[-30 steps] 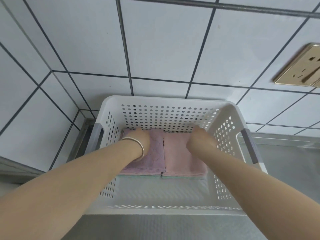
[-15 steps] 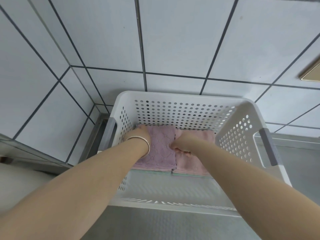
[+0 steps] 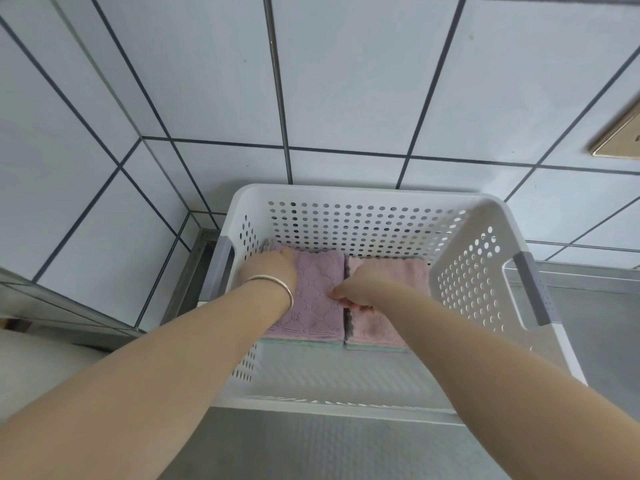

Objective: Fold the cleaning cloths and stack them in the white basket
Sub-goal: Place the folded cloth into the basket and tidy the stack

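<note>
Inside the perforated white plastic basket (image 3: pixel 363 216), 2 folded stacks lay side by side, long axes running near-to-far. The left hand (image 3: pixel 273 268) rested flat on the mauve quilted cloth (image 3: pixel 317 299); the right hand (image 3: pixel 360 289), fingers curled, pinched the pink terry cloth (image 3: pixel 398 275) at the seam between them.

Your hands rest in the white basket (image 3: pixel 363 194) — left hand (image 3: pixel 273 268) flat on the purple cloth (image 3: pixel 318 306), right hand (image 3: pixel 360 291) pinching the pink cloth (image 3: pixel 398 275).

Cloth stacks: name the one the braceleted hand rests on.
The mauve quilted-pattern stack, against the white basket's left wall; the left hand rests on it.
</note>
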`<move>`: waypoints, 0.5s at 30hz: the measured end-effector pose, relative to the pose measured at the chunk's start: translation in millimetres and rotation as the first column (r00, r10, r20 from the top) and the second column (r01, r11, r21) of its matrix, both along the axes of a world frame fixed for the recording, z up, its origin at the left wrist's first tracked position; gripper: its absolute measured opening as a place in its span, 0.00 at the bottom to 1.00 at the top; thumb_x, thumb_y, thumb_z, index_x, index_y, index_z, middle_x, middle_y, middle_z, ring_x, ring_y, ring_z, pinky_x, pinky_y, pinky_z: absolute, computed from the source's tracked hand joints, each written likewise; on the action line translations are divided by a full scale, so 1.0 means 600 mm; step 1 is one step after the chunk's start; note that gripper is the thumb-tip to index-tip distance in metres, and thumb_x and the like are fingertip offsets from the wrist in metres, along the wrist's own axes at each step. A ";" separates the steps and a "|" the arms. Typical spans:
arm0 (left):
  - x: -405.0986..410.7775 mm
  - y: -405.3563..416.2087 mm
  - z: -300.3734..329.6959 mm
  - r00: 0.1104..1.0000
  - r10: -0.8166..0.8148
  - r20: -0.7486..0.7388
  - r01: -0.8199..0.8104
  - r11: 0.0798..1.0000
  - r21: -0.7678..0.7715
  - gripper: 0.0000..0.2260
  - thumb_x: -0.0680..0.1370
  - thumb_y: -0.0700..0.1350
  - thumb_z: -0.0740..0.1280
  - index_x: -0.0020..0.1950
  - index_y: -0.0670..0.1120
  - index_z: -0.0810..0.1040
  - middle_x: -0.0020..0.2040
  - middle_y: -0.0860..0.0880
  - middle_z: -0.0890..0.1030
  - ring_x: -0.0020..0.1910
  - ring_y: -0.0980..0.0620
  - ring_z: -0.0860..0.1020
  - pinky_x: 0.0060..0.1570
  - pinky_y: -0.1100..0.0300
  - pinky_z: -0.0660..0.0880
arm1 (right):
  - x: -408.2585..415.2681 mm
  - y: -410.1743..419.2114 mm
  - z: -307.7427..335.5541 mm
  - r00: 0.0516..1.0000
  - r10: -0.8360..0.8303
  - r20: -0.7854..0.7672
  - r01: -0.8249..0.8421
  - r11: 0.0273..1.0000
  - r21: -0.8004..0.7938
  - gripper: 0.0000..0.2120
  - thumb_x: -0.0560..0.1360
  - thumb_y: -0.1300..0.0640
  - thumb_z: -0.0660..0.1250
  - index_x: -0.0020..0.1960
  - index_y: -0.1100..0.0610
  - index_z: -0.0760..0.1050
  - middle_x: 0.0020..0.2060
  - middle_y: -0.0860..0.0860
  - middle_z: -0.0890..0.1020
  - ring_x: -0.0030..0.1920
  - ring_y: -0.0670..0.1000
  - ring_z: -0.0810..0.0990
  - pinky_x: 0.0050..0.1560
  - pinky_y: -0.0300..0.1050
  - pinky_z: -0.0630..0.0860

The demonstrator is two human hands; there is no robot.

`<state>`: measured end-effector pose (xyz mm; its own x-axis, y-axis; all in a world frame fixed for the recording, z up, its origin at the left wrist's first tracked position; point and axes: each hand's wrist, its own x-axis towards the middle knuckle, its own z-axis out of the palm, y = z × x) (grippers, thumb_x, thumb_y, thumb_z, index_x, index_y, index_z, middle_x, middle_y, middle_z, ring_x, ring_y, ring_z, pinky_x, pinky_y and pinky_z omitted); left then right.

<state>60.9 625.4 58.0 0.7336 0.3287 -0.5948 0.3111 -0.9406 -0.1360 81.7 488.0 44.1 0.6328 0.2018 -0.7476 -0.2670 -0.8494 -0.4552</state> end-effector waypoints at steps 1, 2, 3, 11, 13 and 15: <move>-0.003 -0.003 0.000 0.999 -0.003 0.033 0.004 1.000 -0.022 0.21 0.81 0.38 0.49 0.74 0.38 0.53 0.73 0.40 0.61 0.70 0.41 0.64 0.68 0.48 0.63 | -0.002 0.003 -0.005 1.000 0.024 0.021 -0.023 0.999 -0.034 0.16 0.76 0.54 0.64 0.32 0.56 0.67 0.28 0.50 0.72 0.27 0.47 0.68 0.29 0.37 0.67; -0.006 -0.003 -0.004 0.993 -0.084 0.078 0.084 0.996 -0.005 0.21 0.81 0.38 0.49 0.74 0.40 0.54 0.71 0.40 0.63 0.68 0.41 0.67 0.66 0.48 0.66 | -0.003 0.006 -0.010 0.998 0.047 0.049 -0.044 0.997 -0.065 0.15 0.76 0.54 0.64 0.33 0.56 0.67 0.29 0.50 0.72 0.29 0.48 0.69 0.32 0.38 0.69; -0.012 -0.005 -0.007 0.988 -0.084 0.129 0.085 0.996 -0.002 0.20 0.81 0.38 0.50 0.73 0.41 0.56 0.69 0.40 0.65 0.65 0.40 0.69 0.63 0.47 0.70 | -0.004 0.009 -0.013 0.993 0.076 0.093 -0.067 0.993 -0.102 0.13 0.76 0.53 0.64 0.34 0.57 0.68 0.30 0.50 0.71 0.32 0.49 0.71 0.34 0.39 0.71; -0.020 -0.021 -0.025 0.814 -0.578 -0.060 0.580 0.815 0.016 0.30 0.75 0.56 0.64 0.71 0.43 0.62 0.70 0.41 0.65 0.67 0.42 0.66 0.66 0.49 0.67 | -0.032 0.022 -0.024 0.510 0.678 0.530 -0.582 0.725 -0.368 0.32 0.74 0.43 0.61 0.71 0.58 0.60 0.71 0.57 0.60 0.72 0.55 0.58 0.68 0.50 0.61; -0.029 -0.018 -0.043 0.855 -0.492 -0.165 0.497 0.868 -0.016 0.42 0.73 0.60 0.65 0.76 0.43 0.48 0.75 0.40 0.53 0.73 0.40 0.55 0.71 0.46 0.59 | -0.031 0.016 -0.050 0.486 0.772 0.410 -0.629 0.635 -0.449 0.39 0.75 0.38 0.57 0.76 0.60 0.48 0.76 0.57 0.47 0.76 0.54 0.44 0.74 0.51 0.50; -0.028 -0.012 -0.067 0.885 -0.428 -0.182 0.438 0.899 0.015 0.48 0.72 0.60 0.67 0.76 0.45 0.37 0.75 0.37 0.39 0.75 0.37 0.43 0.73 0.43 0.51 | -0.021 0.011 -0.072 0.482 0.806 0.345 -0.638 0.592 -0.492 0.42 0.75 0.35 0.53 0.76 0.60 0.40 0.76 0.56 0.40 0.75 0.52 0.38 0.75 0.52 0.42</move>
<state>43.9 618.3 18.0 0.7001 0.0371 -0.7131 -0.1574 -0.9661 -0.2048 69.1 494.4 0.9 0.6252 0.6166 -0.4785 0.6869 -0.7258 -0.0379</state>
